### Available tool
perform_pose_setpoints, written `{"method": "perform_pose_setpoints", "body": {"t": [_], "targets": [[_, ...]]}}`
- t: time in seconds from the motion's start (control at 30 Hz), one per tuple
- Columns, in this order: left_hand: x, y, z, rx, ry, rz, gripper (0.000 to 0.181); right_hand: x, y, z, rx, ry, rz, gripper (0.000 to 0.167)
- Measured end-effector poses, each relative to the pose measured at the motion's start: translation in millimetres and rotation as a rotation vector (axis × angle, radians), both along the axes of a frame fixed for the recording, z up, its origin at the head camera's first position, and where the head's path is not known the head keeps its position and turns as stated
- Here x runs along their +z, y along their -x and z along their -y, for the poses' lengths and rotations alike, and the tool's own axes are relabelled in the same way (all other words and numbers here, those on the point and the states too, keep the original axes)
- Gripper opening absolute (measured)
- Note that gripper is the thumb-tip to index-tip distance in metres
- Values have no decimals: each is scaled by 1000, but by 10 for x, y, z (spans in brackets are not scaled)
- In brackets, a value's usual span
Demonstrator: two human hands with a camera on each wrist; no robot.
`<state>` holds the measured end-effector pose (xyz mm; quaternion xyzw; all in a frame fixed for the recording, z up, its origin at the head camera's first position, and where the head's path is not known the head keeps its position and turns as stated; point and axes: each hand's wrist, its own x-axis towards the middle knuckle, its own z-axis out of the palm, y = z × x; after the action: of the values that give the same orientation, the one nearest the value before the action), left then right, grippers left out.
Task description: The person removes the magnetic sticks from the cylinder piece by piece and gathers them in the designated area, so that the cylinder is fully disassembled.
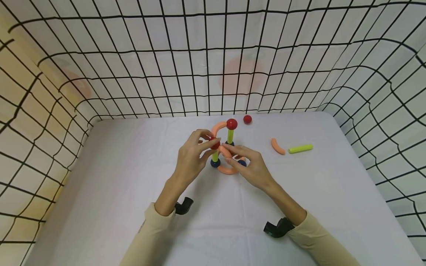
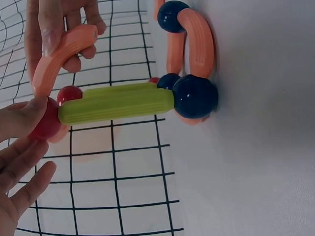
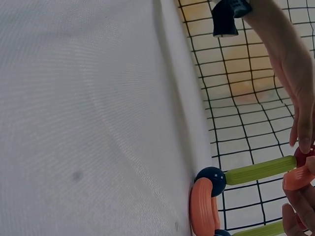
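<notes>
A structure of balls and sticks stands on the table, with dark blue balls [image 2: 195, 96] and curved orange sticks at its base. Upright green sticks [image 2: 118, 107] rise from it, topped by red balls [image 1: 232, 124]. My left hand [image 1: 189, 158] grips the near red ball [image 2: 47, 120] between thumb and fingers. A loose-ended curved orange stick [image 2: 64, 53] is pinched in my right hand [image 1: 252, 169]; its other end meets that red ball. Another curved orange stick [image 1: 219, 127] joins the top behind my left fingers. My fingers partly hide the near ball.
Right of the structure lie a curved orange stick [image 1: 277, 146] and a straight green stick [image 1: 300, 148]. A single red ball [image 1: 247, 119] sits near the table's back edge. Black wire mesh [image 1: 206, 66] surrounds the white tabletop [image 1: 116, 177] at the back and sides.
</notes>
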<state>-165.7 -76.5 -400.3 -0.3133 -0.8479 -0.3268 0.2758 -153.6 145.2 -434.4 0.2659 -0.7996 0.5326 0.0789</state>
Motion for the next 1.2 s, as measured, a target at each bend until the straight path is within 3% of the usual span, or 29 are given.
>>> {"method": "perform_pose_setpoints", "body": {"t": [0.53, 0.67, 1.2], "targets": [[-9, -11, -20, 27, 2, 0, 31, 45, 17, -49, 22, -16, -65, 45], [-21, 3, 12, 10, -23, 6, 32, 57, 33, -102, 26, -7, -69, 44], [-23, -13, 2, 1, -12, 13, 34, 122, 88, -339, -128, -32, -40, 45]]}}
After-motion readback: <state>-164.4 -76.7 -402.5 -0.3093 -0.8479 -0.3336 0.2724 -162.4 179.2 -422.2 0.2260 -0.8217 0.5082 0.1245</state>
